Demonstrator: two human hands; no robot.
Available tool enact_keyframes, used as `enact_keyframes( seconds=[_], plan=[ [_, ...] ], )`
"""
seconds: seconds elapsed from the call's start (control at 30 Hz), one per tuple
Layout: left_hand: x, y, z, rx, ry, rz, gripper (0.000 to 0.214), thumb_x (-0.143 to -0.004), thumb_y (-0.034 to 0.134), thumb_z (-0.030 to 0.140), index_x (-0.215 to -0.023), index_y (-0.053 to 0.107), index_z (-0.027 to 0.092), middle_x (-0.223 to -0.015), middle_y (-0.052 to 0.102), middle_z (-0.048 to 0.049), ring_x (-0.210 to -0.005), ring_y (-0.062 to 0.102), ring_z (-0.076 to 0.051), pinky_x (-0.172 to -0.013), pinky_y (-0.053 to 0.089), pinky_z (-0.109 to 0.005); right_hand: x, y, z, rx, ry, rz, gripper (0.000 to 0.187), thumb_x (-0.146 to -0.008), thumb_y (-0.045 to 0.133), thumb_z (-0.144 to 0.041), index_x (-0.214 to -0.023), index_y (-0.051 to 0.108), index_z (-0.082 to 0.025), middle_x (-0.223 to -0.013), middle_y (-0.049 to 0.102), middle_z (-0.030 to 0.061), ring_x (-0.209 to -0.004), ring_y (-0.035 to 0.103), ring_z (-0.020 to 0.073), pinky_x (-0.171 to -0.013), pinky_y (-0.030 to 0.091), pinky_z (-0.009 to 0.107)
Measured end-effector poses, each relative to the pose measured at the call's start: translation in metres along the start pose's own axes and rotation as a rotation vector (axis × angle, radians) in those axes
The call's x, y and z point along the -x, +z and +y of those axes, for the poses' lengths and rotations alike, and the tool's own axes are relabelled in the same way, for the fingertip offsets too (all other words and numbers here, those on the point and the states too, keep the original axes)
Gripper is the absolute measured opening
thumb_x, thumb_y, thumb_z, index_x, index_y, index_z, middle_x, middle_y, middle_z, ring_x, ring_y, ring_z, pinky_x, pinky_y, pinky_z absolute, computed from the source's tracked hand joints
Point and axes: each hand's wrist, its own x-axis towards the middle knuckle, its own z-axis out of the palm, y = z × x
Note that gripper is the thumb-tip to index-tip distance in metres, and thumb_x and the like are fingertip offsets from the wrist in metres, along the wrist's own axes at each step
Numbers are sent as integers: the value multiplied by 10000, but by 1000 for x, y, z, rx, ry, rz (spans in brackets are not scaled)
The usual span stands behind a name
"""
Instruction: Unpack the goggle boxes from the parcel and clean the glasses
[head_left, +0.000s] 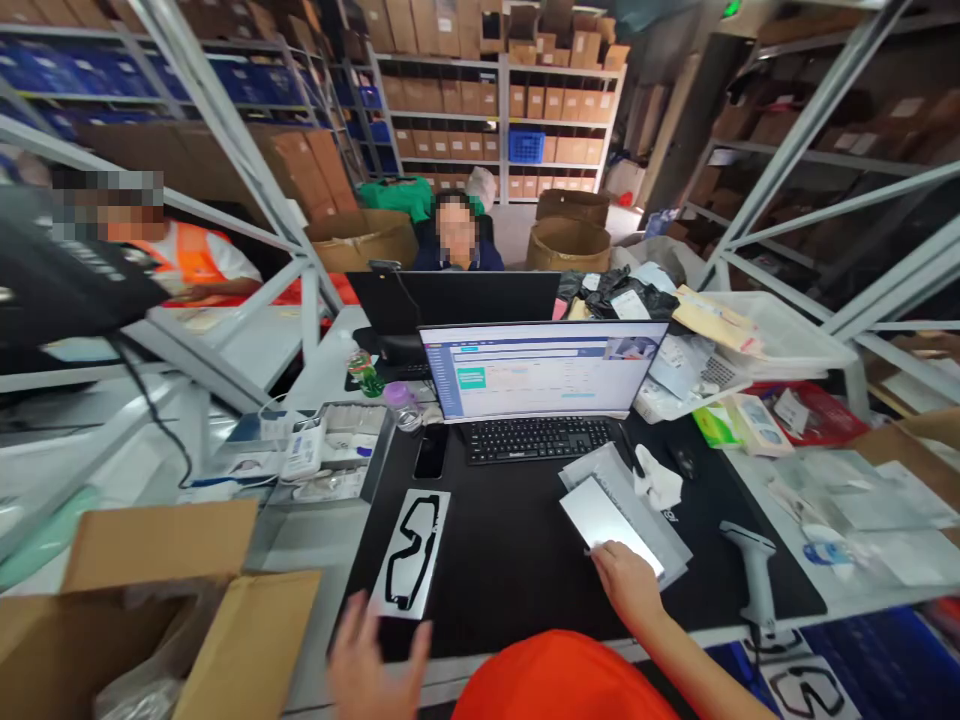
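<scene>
Well, the right hand (628, 588) has its fingers pinched on the near edge of a white card (611, 522), with grey plastic packaging (670, 540) beneath and just beyond it. Blurred, the left hand (379, 662) has its fingers spread apart, just short of a sheet with black frame shapes (412, 556). Farther from both, across the black mat (510, 560), come a phone (430, 453), a keyboard (540, 440) and a monitor (544, 375)

The white card (611, 522) looks smooth and glossy, the bag (660, 530) translucent plastic, the desk mat (502, 560) matt.
</scene>
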Motion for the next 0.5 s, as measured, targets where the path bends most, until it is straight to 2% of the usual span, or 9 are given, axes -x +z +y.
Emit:
enact_keyframes(
  seconds=[0.03,0.07,0.13,0.2,0.27,0.37,0.43,0.5],
  plan=[
    [6,18,17,142,19,-131,676,-832,619,522,-1395,508,165,-1446,507,-209,-1364,472,-394,-1126,394,-613,-2,0,-13,-50,-61,-6,318,-987,443,-109,-859,722,-191,-791,681,74,-740,657,179,-676,530,283],
    [11,34,34,283,19,-315,655,-844,621,474,-1423,494,193,-1495,477,-186,-1372,480,-356,-1117,428,-570,-5,1,-28,-103,-131,-19,286,-987,470,-139,-905,736,-206,-837,696,70,-793,670,184,-717,542,284],
    [16,59,64,514,-38,-663,709,-823,667,377,-1484,449,239,-1617,340,-138,-1454,387,-323,-1138,427,-518,-13,1,-60,-211,-277,-56,215,-967,544,-182,-956,750,-240,-921,713,50,-879,677,181,-780,551,273],
    [15,70,86,595,-51,-737,577,-840,655,359,-1398,568,243,-1493,533,-127,-1328,553,-288,-1050,528,-440,-23,1,-89,-295,-390,-84,190,-944,581,-190,-944,760,-252,-963,716,46,-912,673,184,-789,555,269],
    [11,69,95,624,-78,-696,451,-929,532,391,-1331,631,215,-1276,702,-125,-1040,725,-236,-864,625,-367,-33,-1,-110,-352,-457,-93,208,-949,565,-195,-921,766,-241,-950,717,60,-894,676,193,-770,565,282],
    [0,48,87,621,-118,-566,483,-996,363,441,-1233,692,177,-1047,778,-111,-718,755,-181,-649,643,-301,-44,-1,-117,-405,-515,-107,227,-970,533,-238,-1019,754,-224,-987,723,90,-915,695,212,-797,592,311],
    [-8,21,66,552,-140,-422,503,-987,360,481,-1162,721,178,-1016,780,-110,-737,758,-187,-673,644,-303,-48,2,-99,-380,-501,-76,273,-967,533,-295,-1169,701,-220,-1128,708,124,-1026,692,253,-884,595,375],
    [-18,-18,35,421,-184,-226,515,-975,365,515,-1158,716,185,-1062,770,-125,-853,760,-216,-789,639,-350,-48,6,-65,-290,-418,34,386,-952,530,-370,-1292,621,-214,-1245,665,166,-1133,656,335,-970,553,516]
  ],
)
